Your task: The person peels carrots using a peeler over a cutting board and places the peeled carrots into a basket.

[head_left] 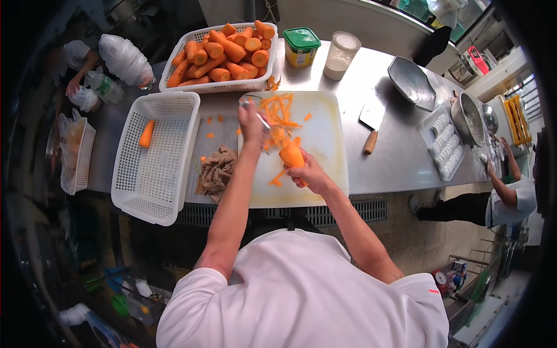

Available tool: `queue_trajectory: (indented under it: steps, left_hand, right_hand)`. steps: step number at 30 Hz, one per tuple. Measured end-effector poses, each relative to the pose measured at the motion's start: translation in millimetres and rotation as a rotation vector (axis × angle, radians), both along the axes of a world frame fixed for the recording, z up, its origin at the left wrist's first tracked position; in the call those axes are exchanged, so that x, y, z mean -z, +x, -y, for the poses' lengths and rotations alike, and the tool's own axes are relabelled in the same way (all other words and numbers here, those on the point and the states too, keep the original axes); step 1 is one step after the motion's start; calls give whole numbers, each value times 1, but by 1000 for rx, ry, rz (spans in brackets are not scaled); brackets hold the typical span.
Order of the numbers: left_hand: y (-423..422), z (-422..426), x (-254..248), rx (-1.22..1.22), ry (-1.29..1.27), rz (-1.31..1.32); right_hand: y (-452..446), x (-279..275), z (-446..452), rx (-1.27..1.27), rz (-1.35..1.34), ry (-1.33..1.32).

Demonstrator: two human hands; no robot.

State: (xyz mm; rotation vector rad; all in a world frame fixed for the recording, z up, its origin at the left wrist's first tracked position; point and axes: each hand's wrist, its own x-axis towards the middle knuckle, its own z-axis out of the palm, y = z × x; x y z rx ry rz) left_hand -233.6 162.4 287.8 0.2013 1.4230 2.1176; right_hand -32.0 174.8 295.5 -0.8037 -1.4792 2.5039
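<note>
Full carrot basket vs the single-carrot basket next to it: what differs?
Contents: the full basket is heaped with carrots above its rim; the single-carrot basket holds one carrot, its perforated floor mostly bare.
Pose: the full basket lies with its long side across the table, farther from the person; the single-carrot basket runs lengthwise toward them.
Shared: both white and rectangular.

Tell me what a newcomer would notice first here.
The heap of carrots in the far basket would likely catch the eye first. Next might come the held carrot in the right hand, over a board strewn with orange peelings. A lone carrot lies in the near basket on the left.
</note>
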Motion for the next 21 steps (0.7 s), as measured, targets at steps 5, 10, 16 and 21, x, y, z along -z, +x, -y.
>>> queue_trajectory:
  steps: [5, 10, 16, 21]
  left_hand:
    - [-19, -5, 22, -77, -195, -115]
    - [11, -4, 12, 130, -234, -320]
    - [10, -4, -4, 5, -288, -299]
    - [-30, -3, 11, -121, -350, -246]
  right_hand:
    - [-2, 9, 4, 20, 94, 175]
    - [-10, 6, 3, 13, 354, 685]
    - [-13, 15, -1, 40, 356, 941]
    - [-13, 15, 0, 44, 341, 1040]
